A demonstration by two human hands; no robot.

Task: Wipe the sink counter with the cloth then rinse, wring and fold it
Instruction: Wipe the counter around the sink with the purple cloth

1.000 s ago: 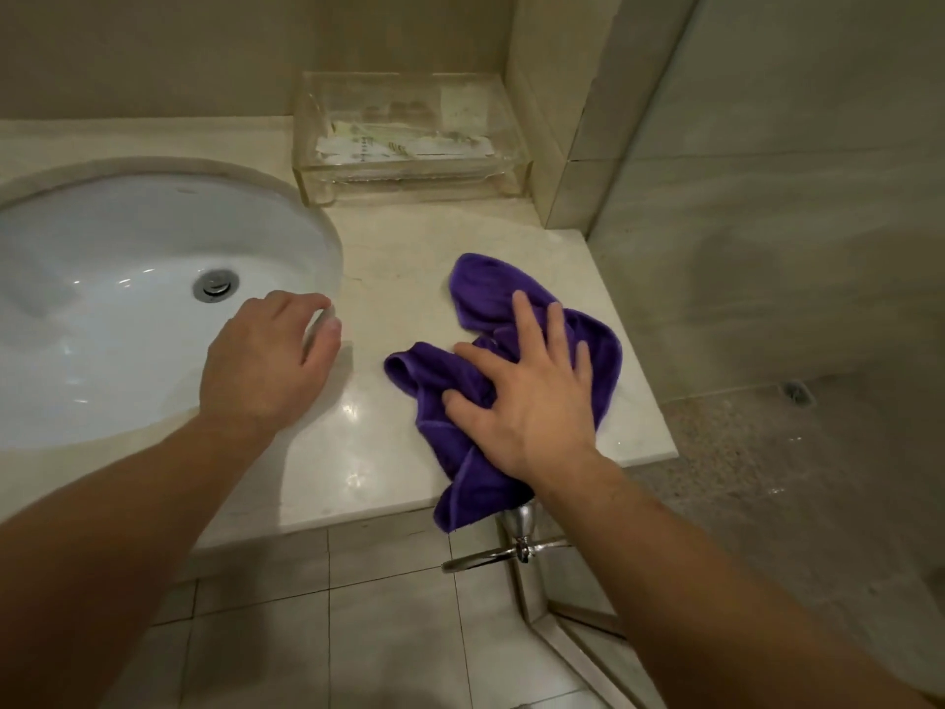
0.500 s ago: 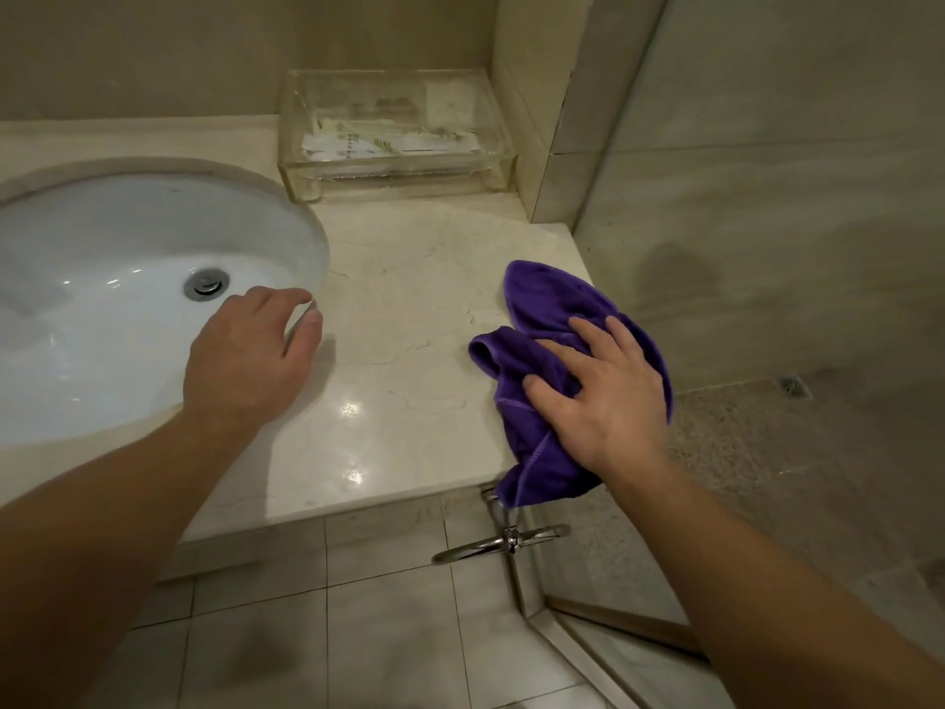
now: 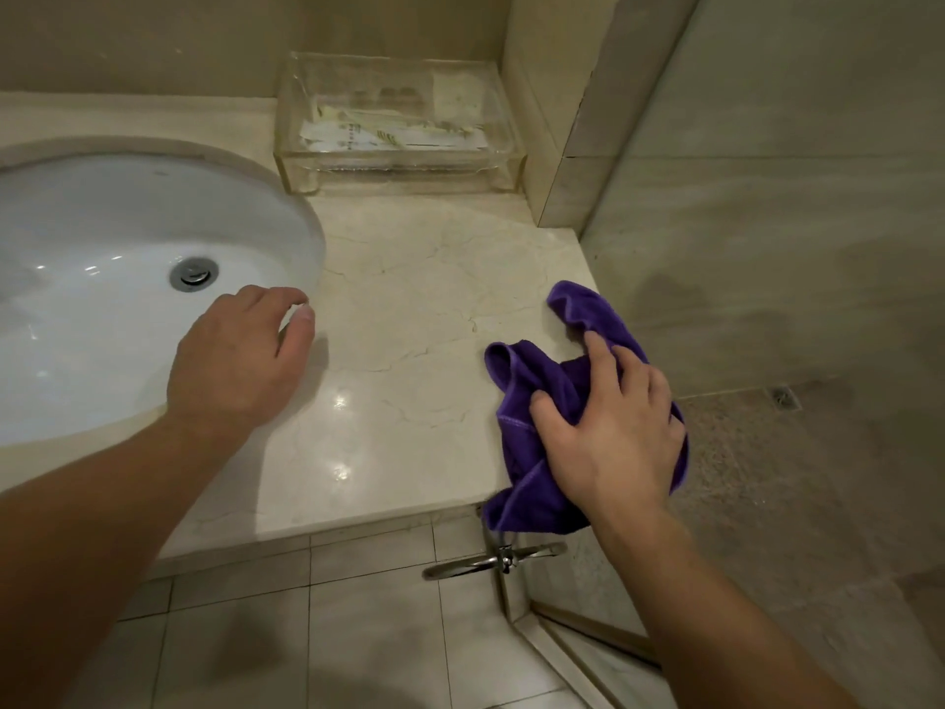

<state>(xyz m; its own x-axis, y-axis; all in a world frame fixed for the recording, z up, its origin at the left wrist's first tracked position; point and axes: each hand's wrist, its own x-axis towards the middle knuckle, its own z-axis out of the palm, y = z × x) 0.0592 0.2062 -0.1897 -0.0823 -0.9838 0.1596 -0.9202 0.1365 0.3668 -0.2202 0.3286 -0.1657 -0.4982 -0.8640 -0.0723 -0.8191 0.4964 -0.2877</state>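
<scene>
The cloth [image 3: 542, 381] is pressed onto the counter's [image 3: 409, 299] near right corner by the right hand [image 3: 613, 432], fingers spread over it rather than clenched. One fold hangs past the front edge. The bare counter lies to its left, toward the left hand [image 3: 240, 355], which is rested loosely curled and empty at the sink [image 3: 102, 237] rim. Farther back, the wall is met by a clear box [image 3: 399, 120].

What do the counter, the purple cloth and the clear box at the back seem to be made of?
The counter looks like polished cream marble or similar stone: fine veins, sharp light glints. The purple cloth looks like plush microfibre: fuzzy matte nap, stitched hem, limp folds. The clear box is probably acrylic, possibly glass: thick transparent walls, papers visible inside.
</scene>
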